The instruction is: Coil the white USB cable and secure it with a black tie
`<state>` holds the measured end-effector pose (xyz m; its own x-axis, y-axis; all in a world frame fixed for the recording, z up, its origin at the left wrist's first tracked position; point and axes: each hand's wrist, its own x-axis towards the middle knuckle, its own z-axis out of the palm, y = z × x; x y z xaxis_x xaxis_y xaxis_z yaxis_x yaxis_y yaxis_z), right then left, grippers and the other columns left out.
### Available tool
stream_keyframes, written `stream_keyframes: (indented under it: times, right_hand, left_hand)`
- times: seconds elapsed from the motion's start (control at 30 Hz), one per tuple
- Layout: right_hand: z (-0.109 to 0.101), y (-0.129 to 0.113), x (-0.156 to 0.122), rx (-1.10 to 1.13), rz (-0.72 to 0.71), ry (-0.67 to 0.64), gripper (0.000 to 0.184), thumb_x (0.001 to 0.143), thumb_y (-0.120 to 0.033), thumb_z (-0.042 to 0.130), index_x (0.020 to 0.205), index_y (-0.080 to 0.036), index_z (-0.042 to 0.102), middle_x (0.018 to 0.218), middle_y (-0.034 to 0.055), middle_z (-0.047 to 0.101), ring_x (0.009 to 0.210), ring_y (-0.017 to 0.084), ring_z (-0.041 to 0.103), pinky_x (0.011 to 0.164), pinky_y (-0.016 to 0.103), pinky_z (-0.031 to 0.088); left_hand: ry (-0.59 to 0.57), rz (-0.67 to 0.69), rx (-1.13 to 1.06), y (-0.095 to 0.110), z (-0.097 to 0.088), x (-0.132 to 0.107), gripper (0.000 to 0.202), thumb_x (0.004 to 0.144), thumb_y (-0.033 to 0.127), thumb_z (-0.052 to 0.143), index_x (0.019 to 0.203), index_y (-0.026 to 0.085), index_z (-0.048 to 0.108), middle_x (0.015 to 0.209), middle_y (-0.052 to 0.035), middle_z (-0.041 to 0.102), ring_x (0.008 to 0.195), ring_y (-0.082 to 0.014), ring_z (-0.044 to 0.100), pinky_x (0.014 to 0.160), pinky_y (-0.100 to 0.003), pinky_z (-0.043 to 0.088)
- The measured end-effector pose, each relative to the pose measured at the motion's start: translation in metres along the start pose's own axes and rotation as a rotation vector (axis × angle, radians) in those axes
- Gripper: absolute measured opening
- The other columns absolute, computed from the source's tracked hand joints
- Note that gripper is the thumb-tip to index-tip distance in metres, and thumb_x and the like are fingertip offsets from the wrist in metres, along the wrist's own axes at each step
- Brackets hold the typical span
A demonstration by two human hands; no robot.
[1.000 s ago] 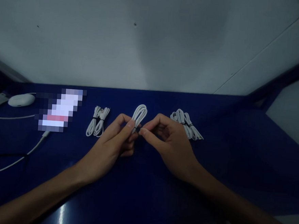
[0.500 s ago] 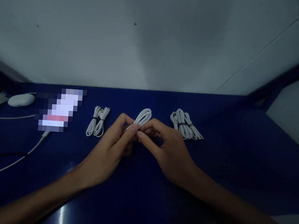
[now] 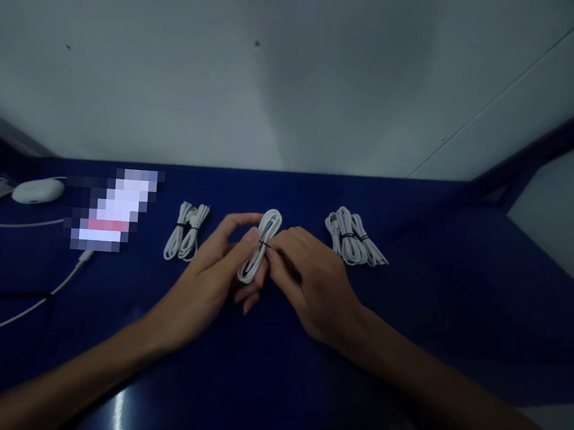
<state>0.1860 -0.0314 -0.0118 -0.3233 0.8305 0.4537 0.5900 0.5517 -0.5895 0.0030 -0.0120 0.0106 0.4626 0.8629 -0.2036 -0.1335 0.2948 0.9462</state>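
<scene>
A coiled white cable (image 3: 269,224) is held upright between my two hands above the blue table. My left hand (image 3: 219,259) is closed on it, thumb on the front and fingers behind. Around the coil's middle runs a thin black tie (image 3: 264,243). My right hand (image 3: 312,272) pinches the end of that tie at the coil's right side; its fingertips are partly hidden. Left of my hands lie two tied white cables (image 3: 186,231). To the right is a group of several tied white cables (image 3: 354,238).
A lit, pixelated phone (image 3: 115,209) lies at the left with a white charging cord (image 3: 68,281) plugged in. Beside it sits a rounded white object (image 3: 37,191). A pale wall (image 3: 178,89) rises behind the blue table (image 3: 265,384).
The coiled cable has turned more upright and shows its front with the black tie. My left fingers have opened out beneath it, and my right hand has shifted to the tie.
</scene>
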Motion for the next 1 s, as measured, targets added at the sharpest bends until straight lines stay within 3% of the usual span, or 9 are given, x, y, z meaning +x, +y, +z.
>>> stream_keyframes:
  times: [0.1,0.2,0.3,0.4,0.7,0.83,1.0]
  right_hand:
    - [-0.006,-0.003,0.002,0.173,0.12,0.05,0.023,0.111,-0.014,0.052,0.092,-0.023,0.061,0.084,-0.0008,0.065,0.073,0.016,0.059,0.07,0.034,0.046]
    - [-0.011,-0.008,0.004,0.248,0.207,0.096,0.022,0.109,-0.015,0.055,0.09,-0.024,0.062,0.078,-0.003,0.061,0.067,0.015,0.054,0.064,0.033,0.042]
    - [-0.015,-0.01,0.005,0.383,0.292,0.063,0.022,0.109,-0.02,0.057,0.088,-0.025,0.063,0.076,-0.0036,0.057,0.066,0.015,0.051,0.063,0.032,0.04]
    - [-0.017,-0.007,0.006,0.577,0.353,0.013,0.024,0.109,-0.025,0.058,0.086,-0.024,0.064,0.075,-0.0035,0.057,0.067,0.015,0.051,0.063,0.031,0.042]
    - [-0.018,0.002,0.01,1.083,0.522,-0.11,0.021,0.105,-0.028,0.064,0.085,-0.022,0.067,0.062,-0.008,0.045,0.055,0.012,0.044,0.061,0.029,0.048]
    - [-0.019,0.001,0.011,1.117,0.541,-0.121,0.025,0.105,-0.027,0.064,0.081,-0.022,0.065,0.062,-0.0079,0.046,0.055,0.011,0.043,0.06,0.027,0.046]
    - [-0.021,0.002,0.011,1.081,0.563,-0.152,0.025,0.107,-0.027,0.064,0.083,-0.022,0.066,0.062,-0.0076,0.048,0.056,0.011,0.045,0.061,0.027,0.045]
  left_hand:
    - [0.003,0.069,0.046,0.002,-0.003,-0.002,0.038,0.113,0.039,0.052,0.147,0.022,0.056,0.085,-0.0031,0.072,0.064,-0.0184,0.062,0.069,-0.036,0.06]
    - [0.121,0.239,0.317,0.002,-0.006,-0.004,0.04,0.11,0.024,0.057,0.149,0.028,0.063,0.105,-0.0052,0.076,0.092,-0.0222,0.072,0.092,-0.037,0.058]
    - [0.21,0.45,0.557,0.004,-0.006,-0.005,0.041,0.1,0.021,0.076,0.14,0.031,0.076,0.133,-0.0082,0.073,0.121,-0.0274,0.068,0.107,-0.039,0.053]
    - [0.233,0.538,0.622,0.005,-0.006,-0.004,0.028,0.093,0.023,0.086,0.12,0.031,0.088,0.136,-0.008,0.074,0.13,-0.0303,0.065,0.117,-0.041,0.047]
    - [0.214,0.46,0.546,-0.001,-0.012,0.0,0.024,0.091,0.018,0.088,0.111,0.032,0.09,0.109,-0.0022,0.085,0.1,-0.0251,0.076,0.098,-0.037,0.057]
    - [0.191,0.332,0.353,0.004,-0.007,0.0,0.015,0.092,0.025,0.089,0.106,0.026,0.091,0.099,-0.005,0.085,0.089,-0.0247,0.076,0.09,-0.037,0.061]
    - [0.133,0.233,0.294,0.009,-0.004,0.001,0.013,0.093,0.03,0.088,0.103,0.022,0.09,0.087,-0.0058,0.083,0.084,-0.0234,0.077,0.084,-0.035,0.061]
